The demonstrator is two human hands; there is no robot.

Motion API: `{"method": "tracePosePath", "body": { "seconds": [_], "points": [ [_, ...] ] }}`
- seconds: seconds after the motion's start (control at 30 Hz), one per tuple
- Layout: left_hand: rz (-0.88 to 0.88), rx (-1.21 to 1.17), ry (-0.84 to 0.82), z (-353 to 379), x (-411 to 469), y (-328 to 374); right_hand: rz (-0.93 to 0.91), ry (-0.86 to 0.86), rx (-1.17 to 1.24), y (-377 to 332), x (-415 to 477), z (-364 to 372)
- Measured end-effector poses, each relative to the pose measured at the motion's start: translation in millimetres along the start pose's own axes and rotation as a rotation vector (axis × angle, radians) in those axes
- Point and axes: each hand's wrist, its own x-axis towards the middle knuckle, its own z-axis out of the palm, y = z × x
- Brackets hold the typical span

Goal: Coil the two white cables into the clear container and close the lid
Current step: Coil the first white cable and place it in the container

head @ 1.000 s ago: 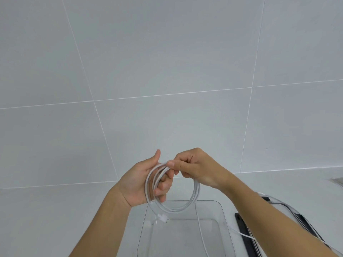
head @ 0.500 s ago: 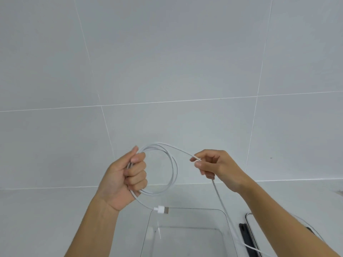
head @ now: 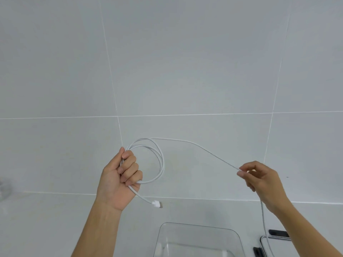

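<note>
My left hand (head: 120,178) is closed in a fist around several loops of a white cable (head: 161,164), held up in front of the tiled wall. The cable's white plug (head: 156,204) dangles below that fist. From the top of the coil a straight stretch runs right and down to my right hand (head: 258,178), which pinches it between thumb and forefinger. Past that hand the cable drops down toward the counter. The clear container (head: 196,238) stands open on the counter at the bottom, below and between my hands. I cannot make out a second cable.
A lid with black clips (head: 274,238) lies on the white counter right of the container, partly behind my right forearm. A faint clear object (head: 4,188) sits at the far left edge. Pale tiled wall fills the background.
My right hand has slid rightward along the cable, away from the coil, drawing out a long straight stretch. The left hand keeps its grip on the loops. The view has tilted upward.
</note>
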Motion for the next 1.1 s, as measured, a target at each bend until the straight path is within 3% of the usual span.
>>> {"method": "tracePosePath", "body": {
  "seconds": [0.07,0.13,0.23,0.33,0.5,0.63,0.9,1.1],
  "points": [
    [0.021,0.001,0.033,-1,1,-2,-0.094,0.073,-0.153,1,-1,0],
    [0.042,0.009,0.068,0,2,-8,-0.300,0.070,-0.479,-2,-4,6],
    [0.079,0.104,0.140,3,7,-18,-0.585,-0.118,-0.861,-12,-11,19],
    [0.118,0.278,0.184,7,9,-27,-0.691,-0.328,-0.975,-28,-17,29],
    [0.143,0.536,0.217,14,9,-40,-0.730,-0.608,-0.902,-59,-33,48],
    [0.137,0.728,0.192,17,8,-53,-0.749,-0.700,-0.747,-85,-43,62],
    [0.057,1.045,-0.002,19,-2,-71,-0.792,-0.583,-0.608,-103,-38,70],
    [-0.093,1.023,-0.134,24,-11,-69,-0.748,-0.428,-0.595,-103,-27,59]
  ]
}}
